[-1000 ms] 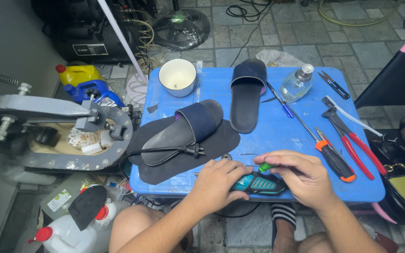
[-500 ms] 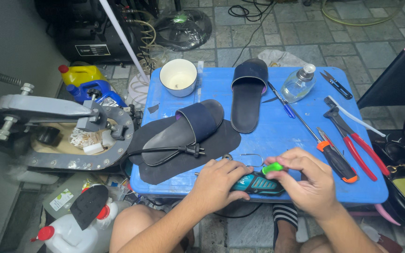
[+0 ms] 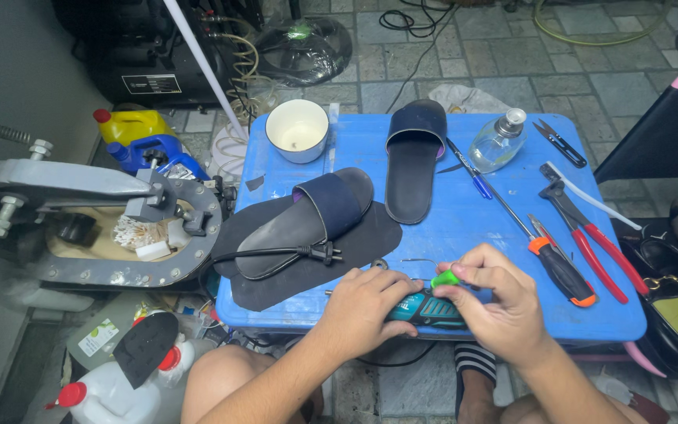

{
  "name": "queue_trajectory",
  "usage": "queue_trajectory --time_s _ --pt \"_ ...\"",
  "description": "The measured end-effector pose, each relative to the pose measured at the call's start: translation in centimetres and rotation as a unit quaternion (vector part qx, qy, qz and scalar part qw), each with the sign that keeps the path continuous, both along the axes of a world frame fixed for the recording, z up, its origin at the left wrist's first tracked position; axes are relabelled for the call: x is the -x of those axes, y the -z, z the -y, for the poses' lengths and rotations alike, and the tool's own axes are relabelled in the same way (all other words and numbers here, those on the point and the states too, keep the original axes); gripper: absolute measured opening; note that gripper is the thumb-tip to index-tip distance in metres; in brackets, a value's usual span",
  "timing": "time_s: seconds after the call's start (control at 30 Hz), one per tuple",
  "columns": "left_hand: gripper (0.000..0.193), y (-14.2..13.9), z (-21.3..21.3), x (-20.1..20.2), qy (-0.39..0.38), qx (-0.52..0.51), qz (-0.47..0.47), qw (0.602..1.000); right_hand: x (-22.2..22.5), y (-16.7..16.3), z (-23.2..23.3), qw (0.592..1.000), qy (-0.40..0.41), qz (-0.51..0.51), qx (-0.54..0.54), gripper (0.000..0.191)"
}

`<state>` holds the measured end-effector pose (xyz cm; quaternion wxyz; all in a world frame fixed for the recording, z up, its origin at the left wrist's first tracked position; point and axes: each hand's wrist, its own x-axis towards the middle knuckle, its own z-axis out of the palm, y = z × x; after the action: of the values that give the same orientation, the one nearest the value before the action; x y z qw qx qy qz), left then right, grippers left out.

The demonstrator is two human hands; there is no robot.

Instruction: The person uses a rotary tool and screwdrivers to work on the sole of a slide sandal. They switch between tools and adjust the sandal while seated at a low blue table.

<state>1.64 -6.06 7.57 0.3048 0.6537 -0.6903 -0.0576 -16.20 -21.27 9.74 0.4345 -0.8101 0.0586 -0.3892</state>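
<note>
Far left: a grey cast-metal press [image 3: 96,212] with bolts around its ring-shaped base is standing beside the table, with a yellow and blue plastic jug [image 3: 139,137] behind it and a white plastic bottle with a red cap [image 3: 111,392] lying on the floor below.

Left of centre: a flat sheet of black rubber [image 3: 276,271] is overhanging the edge of the low blue plastic table [image 3: 464,228]. A dark navy slide sandal [image 3: 308,220] is lying tilted on the sheet, and a black power plug on its cord [image 3: 315,253] is resting across the sandal's sole. A round white ceramic cup [image 3: 297,129] is standing behind it.

Centre: a second dark navy slide sandal [image 3: 413,161] is lying lengthwise, sole up. At the near table edge, the left hand [image 3: 366,310] is curling its fingers closed around a teal and black handheld rotary tool [image 3: 425,308]. The right hand [image 3: 500,302] is pinching a small bright green plastic piece [image 3: 445,279] at the tool's top between thumb and fingertips.

Right: a clear glass bottle with a metal cap [image 3: 497,141], a blue pen [image 3: 464,169], an orange-and-black-handled screwdriver [image 3: 555,267], red-handled pliers [image 3: 590,239] and small black metal snips [image 3: 560,143] are lying spread on the tabletop, well apart from the hands except the screwdriver, which is lying just beside the right hand.
</note>
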Motion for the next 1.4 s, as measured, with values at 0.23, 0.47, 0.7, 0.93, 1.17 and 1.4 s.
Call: queue_trajectory --time_s 0.23,0.47,0.7,0.93,1.17,1.4 --pt "0.067 0.1 -0.1 0.1 0.002 0.007 0.007 1.0 0.5 -1.0 0.5 0.996 -0.035 0.005 0.081 0.037" --pt "0.066 0.2 0.0 0.0 0.003 0.009 0.006 1.0 -0.3 -0.7 -0.8 0.992 0.049 0.001 0.115 0.041" --pt "0.066 0.1 0.0 0.0 0.005 0.004 0.004 1.0 0.6 -0.4 0.8 0.995 -0.089 -0.01 -0.05 0.039" --pt "0.066 0.0 0.0 -0.1 0.007 0.006 0.007 1.0 -0.3 -0.4 -0.7 1.0 0.002 -0.021 0.003 0.036" --pt "0.065 -0.2 0.2 -0.2 0.001 0.006 0.005 1.0 0.2 -1.4 0.3 0.995 -0.067 -0.056 -0.045 0.031" --pt "0.063 0.0 0.2 -0.1 -0.007 0.004 0.002 1.0 0.3 0.3 -0.3 0.998 -0.018 -0.028 -0.053 0.028"
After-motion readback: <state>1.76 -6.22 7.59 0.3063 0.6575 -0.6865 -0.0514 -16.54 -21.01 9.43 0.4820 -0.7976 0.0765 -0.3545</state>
